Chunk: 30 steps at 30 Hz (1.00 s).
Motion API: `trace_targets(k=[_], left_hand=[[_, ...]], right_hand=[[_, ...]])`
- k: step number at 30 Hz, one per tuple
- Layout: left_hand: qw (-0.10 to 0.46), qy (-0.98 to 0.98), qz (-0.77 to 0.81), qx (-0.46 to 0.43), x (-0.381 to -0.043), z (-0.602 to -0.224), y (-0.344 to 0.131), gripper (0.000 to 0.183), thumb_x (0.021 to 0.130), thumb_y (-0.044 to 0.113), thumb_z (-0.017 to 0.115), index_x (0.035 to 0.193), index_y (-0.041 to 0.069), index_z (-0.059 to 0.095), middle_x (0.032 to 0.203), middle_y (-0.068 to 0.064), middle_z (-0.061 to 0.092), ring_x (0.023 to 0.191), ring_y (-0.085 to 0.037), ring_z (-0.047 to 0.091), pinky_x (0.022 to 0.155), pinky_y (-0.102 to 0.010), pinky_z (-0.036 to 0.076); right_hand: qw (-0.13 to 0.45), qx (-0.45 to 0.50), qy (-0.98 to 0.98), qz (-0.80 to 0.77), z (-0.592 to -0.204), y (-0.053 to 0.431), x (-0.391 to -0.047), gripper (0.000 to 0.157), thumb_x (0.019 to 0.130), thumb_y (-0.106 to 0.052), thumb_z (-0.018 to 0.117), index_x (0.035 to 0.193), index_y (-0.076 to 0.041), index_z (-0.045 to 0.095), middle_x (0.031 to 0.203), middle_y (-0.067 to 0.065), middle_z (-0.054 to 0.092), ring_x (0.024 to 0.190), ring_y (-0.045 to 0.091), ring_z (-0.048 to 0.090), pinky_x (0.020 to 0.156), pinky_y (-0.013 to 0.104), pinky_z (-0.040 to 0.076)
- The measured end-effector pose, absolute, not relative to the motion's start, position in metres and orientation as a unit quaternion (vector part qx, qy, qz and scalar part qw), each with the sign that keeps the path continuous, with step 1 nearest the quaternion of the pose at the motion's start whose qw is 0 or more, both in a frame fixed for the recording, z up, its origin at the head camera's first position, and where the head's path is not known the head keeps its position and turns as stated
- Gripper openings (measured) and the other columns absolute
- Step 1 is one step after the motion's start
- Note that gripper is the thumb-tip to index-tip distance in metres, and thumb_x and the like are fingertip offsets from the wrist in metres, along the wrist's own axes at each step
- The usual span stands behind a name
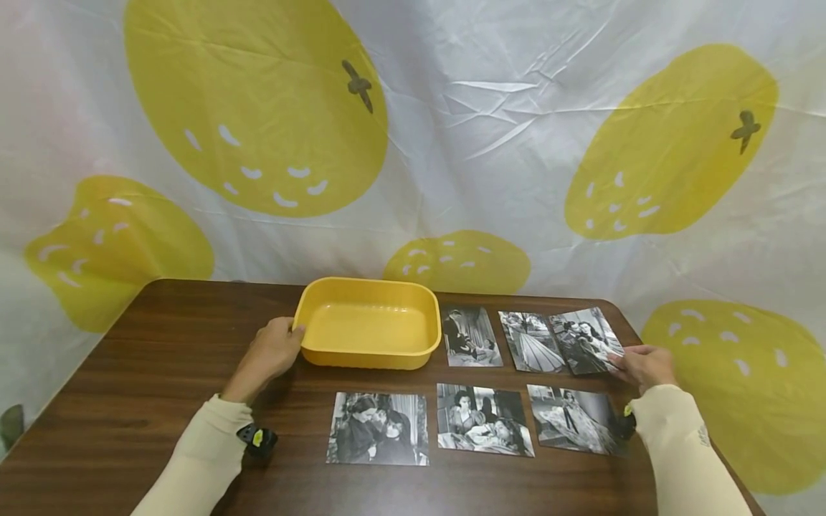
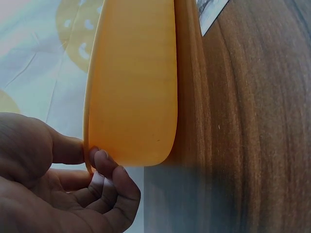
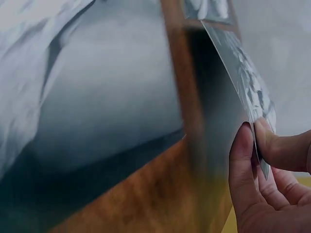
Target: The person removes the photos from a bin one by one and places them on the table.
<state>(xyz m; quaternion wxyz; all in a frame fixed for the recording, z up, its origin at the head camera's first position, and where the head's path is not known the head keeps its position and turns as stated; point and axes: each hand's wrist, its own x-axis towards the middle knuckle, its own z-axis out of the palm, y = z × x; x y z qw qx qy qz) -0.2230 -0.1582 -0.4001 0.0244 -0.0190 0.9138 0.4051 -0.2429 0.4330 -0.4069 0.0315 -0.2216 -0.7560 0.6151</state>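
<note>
My left hand [image 1: 271,351] grips the left rim of a yellow plastic tub [image 1: 368,360]. In the left wrist view, the thumb lies on one side of the tub's wall [image 2: 136,87] and curled fingers on the other. Over at the right, my right hand [image 1: 647,367] pinches a black-and-white photo [image 1: 583,342] by its lower right corner. The right wrist view shows that print [image 3: 243,82] tilted up from the table between thumb and fingers. Its left edge overlaps a photo of a wide gown [image 1: 532,344] in the head view.
Right of the tub lies another photo [image 1: 471,338]. A front row holds a print of embracing people [image 1: 377,430], a bedside scene [image 1: 484,421] and a gown picture [image 1: 571,421] near my right wrist. Behind the brown wooden table [image 1: 161,401] hangs a lemon-patterned curtain [image 1: 452,179].
</note>
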Motion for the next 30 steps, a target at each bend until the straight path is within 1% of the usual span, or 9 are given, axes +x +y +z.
trace_targets(k=[5,10,13,16,19,21,26,28,30], left_hand=[[0.028,0.914,0.404,-0.017,-0.224,-0.401,-0.158,0.035,0.108,0.018,0.043,0.119,-0.009,0.061,0.08,-0.009,0.052,0.077,-0.026,0.052,0.067,-0.038,0.042],[0.032,0.913,0.407,-0.017,-0.225,-0.402,-0.158,0.035,0.108,0.019,0.043,0.12,-0.009,0.061,0.079,-0.009,0.05,0.075,-0.025,0.052,0.066,-0.037,0.041],[0.031,0.913,0.407,-0.018,-0.225,-0.402,-0.158,0.036,0.108,0.019,0.043,0.12,-0.009,0.061,0.08,-0.009,0.051,0.076,-0.026,0.052,0.066,-0.038,0.042],[0.028,0.913,0.407,-0.018,-0.225,-0.401,-0.157,0.036,0.108,0.019,0.043,0.119,-0.01,0.061,0.08,-0.009,0.052,0.076,-0.025,0.052,0.065,-0.037,0.042],[0.027,0.911,0.41,-0.022,-0.225,-0.401,-0.156,0.035,0.107,0.018,0.043,0.118,-0.009,0.062,0.079,-0.009,0.051,0.074,-0.025,0.052,0.064,-0.035,0.041],[0.027,0.911,0.412,-0.024,-0.225,-0.401,-0.156,0.034,0.107,0.018,0.044,0.118,-0.009,0.062,0.079,-0.01,0.051,0.075,-0.025,0.052,0.064,-0.036,0.041],[0.012,0.919,0.392,-0.034,-0.221,-0.403,-0.159,0.048,0.108,0.029,0.043,0.131,-0.011,0.056,0.105,-0.025,0.064,0.095,-0.038,0.061,0.081,-0.05,0.048],[0.0,0.925,0.379,-0.041,-0.217,-0.404,-0.163,0.057,0.108,0.036,0.042,0.139,-0.011,0.049,0.119,-0.029,0.063,0.109,-0.044,0.06,0.09,-0.058,0.046],[-0.019,0.928,0.37,-0.044,-0.212,-0.403,-0.167,0.065,0.108,0.042,0.04,0.144,-0.011,0.043,0.124,-0.031,0.061,0.115,-0.047,0.058,0.096,-0.063,0.042]], right_hand=[[0.033,-0.237,-0.803,0.546,-0.41,0.438,-0.238,0.012,0.086,0.004,0.069,0.091,0.014,0.065,0.069,0.0,0.062,0.056,0.012,0.069,0.058,0.025,0.056],[0.041,-0.228,-0.895,0.381,-0.413,0.441,-0.235,0.03,0.081,-0.015,0.079,0.085,0.014,0.073,0.058,0.006,0.065,0.057,0.021,0.066,0.054,0.03,0.049],[0.047,-0.219,-0.924,0.308,-0.414,0.442,-0.235,0.04,0.081,-0.023,0.08,0.087,0.016,0.072,0.069,0.021,0.068,0.076,0.04,0.064,0.065,0.044,0.05],[0.044,-0.213,-0.939,0.267,-0.416,0.444,-0.236,0.046,0.082,-0.027,0.079,0.091,0.017,0.071,0.097,0.039,0.064,0.098,0.058,0.055,0.082,0.059,0.048],[0.04,-0.215,-0.945,0.245,-0.417,0.446,-0.237,0.05,0.082,-0.029,0.079,0.094,0.018,0.07,0.117,0.047,0.054,0.107,0.064,0.05,0.09,0.064,0.045],[0.034,-0.21,-0.949,0.233,-0.417,0.448,-0.238,0.051,0.082,-0.03,0.078,0.094,0.018,0.07,0.12,0.048,0.052,0.107,0.066,0.049,0.09,0.065,0.044],[0.018,-0.17,-0.964,0.202,-0.417,0.451,-0.238,0.049,0.084,-0.034,0.075,0.096,0.013,0.071,0.109,0.039,0.062,0.101,0.064,0.053,0.083,0.064,0.046],[0.027,-0.163,-0.966,0.198,-0.415,0.45,-0.237,0.049,0.086,-0.033,0.073,0.099,0.014,0.069,0.108,0.037,0.064,0.099,0.062,0.055,0.08,0.063,0.046],[0.051,-0.16,-0.966,0.197,-0.413,0.445,-0.235,0.052,0.088,-0.032,0.071,0.106,0.016,0.066,0.111,0.038,0.063,0.099,0.062,0.055,0.079,0.063,0.045]])
